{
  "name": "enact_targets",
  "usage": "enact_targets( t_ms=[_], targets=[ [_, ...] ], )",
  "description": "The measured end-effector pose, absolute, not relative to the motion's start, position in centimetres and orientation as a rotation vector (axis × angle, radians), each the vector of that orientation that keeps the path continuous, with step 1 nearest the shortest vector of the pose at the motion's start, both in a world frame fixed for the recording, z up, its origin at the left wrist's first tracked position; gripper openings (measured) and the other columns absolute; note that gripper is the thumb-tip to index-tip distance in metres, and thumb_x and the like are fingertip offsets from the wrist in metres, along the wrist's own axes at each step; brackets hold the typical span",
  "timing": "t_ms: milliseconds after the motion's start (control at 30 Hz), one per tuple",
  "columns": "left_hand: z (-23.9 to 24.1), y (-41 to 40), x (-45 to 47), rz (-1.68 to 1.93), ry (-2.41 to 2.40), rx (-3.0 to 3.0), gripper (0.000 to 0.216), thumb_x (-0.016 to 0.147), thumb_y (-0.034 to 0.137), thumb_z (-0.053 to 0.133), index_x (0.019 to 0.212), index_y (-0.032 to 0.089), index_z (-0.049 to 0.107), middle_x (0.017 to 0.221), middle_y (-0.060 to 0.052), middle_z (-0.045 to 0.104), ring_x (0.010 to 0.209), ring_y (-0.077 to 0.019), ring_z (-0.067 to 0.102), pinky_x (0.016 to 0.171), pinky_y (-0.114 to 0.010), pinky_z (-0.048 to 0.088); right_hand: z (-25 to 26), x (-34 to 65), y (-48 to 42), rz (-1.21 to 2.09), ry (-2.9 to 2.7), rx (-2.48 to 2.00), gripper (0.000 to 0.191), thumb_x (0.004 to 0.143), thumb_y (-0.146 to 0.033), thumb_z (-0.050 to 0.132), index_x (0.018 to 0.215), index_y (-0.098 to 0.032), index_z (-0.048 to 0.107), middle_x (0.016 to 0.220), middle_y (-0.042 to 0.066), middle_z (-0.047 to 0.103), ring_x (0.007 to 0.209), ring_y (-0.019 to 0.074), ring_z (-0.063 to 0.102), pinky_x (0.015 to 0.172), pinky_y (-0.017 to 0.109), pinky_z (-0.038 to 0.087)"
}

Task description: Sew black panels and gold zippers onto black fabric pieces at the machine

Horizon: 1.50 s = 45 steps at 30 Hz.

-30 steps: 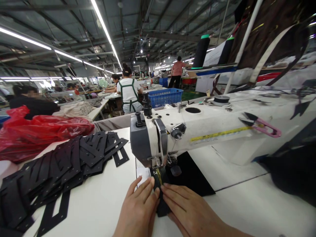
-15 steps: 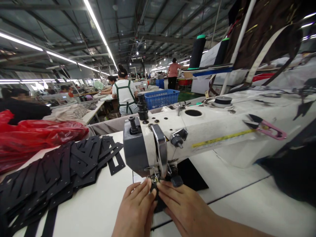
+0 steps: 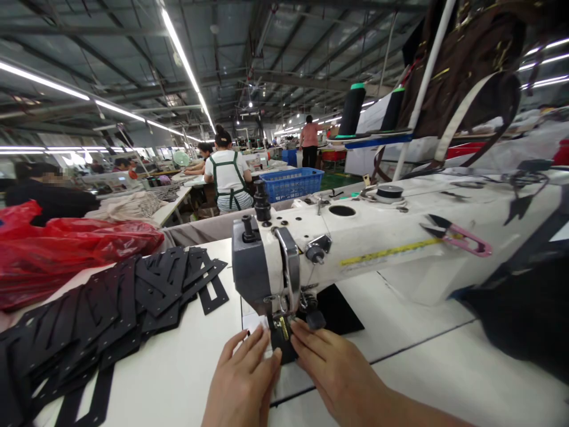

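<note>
A black piece with a short run of gold zipper teeth [image 3: 283, 327] lies under the needle area of a white sewing machine [image 3: 377, 237]. My left hand [image 3: 246, 373] rests along its left side, fingers stretched forward and the thumb at its near edge. On the other side, my right hand [image 3: 331, 365] lies with extended fingers, their tips touching the piece's right edge beside the presser foot. Both hands press flat rather than grip. A larger black panel [image 3: 340, 311] shows behind the foot, partly hidden by the machine head.
Black frame-shaped pieces [image 3: 151, 290] are heaped on the left of the white table [image 3: 178, 367], by a red plastic bag [image 3: 80, 249]. Pink-handled thread snips [image 3: 464, 237] sit on the machine arm. Beyond are a blue basket [image 3: 291, 184], thread cones [image 3: 353, 112] and several people.
My hands have spread slightly apart and back from the presser foot, exposing more of the black piece and its gold teeth. The whole view has shifted slightly.
</note>
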<state>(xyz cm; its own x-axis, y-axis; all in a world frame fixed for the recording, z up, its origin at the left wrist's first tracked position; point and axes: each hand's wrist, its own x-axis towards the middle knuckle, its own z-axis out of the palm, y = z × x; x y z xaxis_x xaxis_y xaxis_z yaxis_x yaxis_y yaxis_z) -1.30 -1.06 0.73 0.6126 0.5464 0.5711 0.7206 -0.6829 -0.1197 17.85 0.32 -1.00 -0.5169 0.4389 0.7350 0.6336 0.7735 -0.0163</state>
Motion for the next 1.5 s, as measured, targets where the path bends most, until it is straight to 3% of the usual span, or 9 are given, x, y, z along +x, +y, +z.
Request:
enact_targets(
  t_ms=[133, 600, 967, 1233, 1367, 1500],
  targets=[
    [0.7, -0.8, -1.0, -0.829, -1.022, -2.54, 0.023, 0.085, 0.011, 0.042, 0.089, 0.02, 0.062, 0.102, -0.006, 0.068, 0.095, -0.0211, 0.064, 0.08, -0.038, 0.051, -0.8, 17.7, 0.5, -0.36, -2.179, -0.773, 0.037, 0.089, -0.005, 0.032, 0.089, -0.005, 0.068, 0.091, 0.012, 0.069, 0.083, 0.0202, 0.065, 0.075, 0.027, 0.055],
    [1.0, 0.0, -0.7, -0.861, -1.028, -2.656, 0.019, 0.085, 0.012, 0.045, 0.091, 0.017, 0.062, 0.098, -0.008, 0.069, 0.096, -0.0226, 0.064, 0.082, -0.038, 0.051, 0.3, 17.6, 1.6, -0.344, -2.274, -0.758, 0.043, 0.085, 0.005, 0.025, 0.088, -0.005, 0.067, 0.087, 0.011, 0.07, 0.079, 0.0179, 0.066, 0.072, 0.025, 0.055],
    [0.0, 1.0, -0.6, -0.962, -1.057, -2.604, 0.021, 0.089, 0.016, 0.043, 0.093, 0.018, 0.064, 0.095, -0.007, 0.07, 0.09, -0.0218, 0.065, 0.079, -0.039, 0.05, -0.2, 17.8, 2.6, -0.117, -2.335, -0.836, 0.034, 0.084, 0.002, 0.033, 0.094, -0.01, 0.063, 0.089, 0.01, 0.068, 0.082, 0.0173, 0.065, 0.072, 0.027, 0.055],
    [0.3, 1.2, -0.6, -0.928, -1.072, -2.604, 0.021, 0.089, 0.013, 0.043, 0.087, 0.018, 0.063, 0.094, -0.006, 0.07, 0.089, -0.0209, 0.065, 0.078, -0.038, 0.05, -0.9, 17.2, 3.0, -0.071, -2.382, -0.916, 0.03, 0.086, -0.002, 0.043, 0.096, -0.021, 0.063, 0.089, 0.002, 0.068, 0.084, 0.0132, 0.064, 0.073, 0.02, 0.053],
    [0.4, 1.2, -0.7, -0.944, -1.055, -2.585, 0.022, 0.089, 0.013, 0.041, 0.088, 0.018, 0.063, 0.094, -0.007, 0.07, 0.089, -0.0212, 0.065, 0.078, -0.038, 0.049, -0.8, 17.2, 3.1, -0.07, -2.377, -0.91, 0.018, 0.09, -0.011, 0.047, 0.1, -0.017, 0.061, 0.09, 0.004, 0.067, 0.079, 0.0134, 0.064, 0.071, 0.026, 0.053],
    [0.4, 1.2, -0.7, -0.955, -1.053, -2.571, 0.022, 0.09, 0.013, 0.041, 0.086, 0.018, 0.063, 0.093, -0.006, 0.07, 0.088, -0.0207, 0.065, 0.079, -0.038, 0.048, -1.3, 17.2, 3.4, -0.075, -2.362, -0.91, 0.022, 0.09, -0.008, 0.043, 0.097, -0.018, 0.062, 0.09, 0.005, 0.067, 0.082, 0.0139, 0.064, 0.07, 0.023, 0.053]
  ],
)
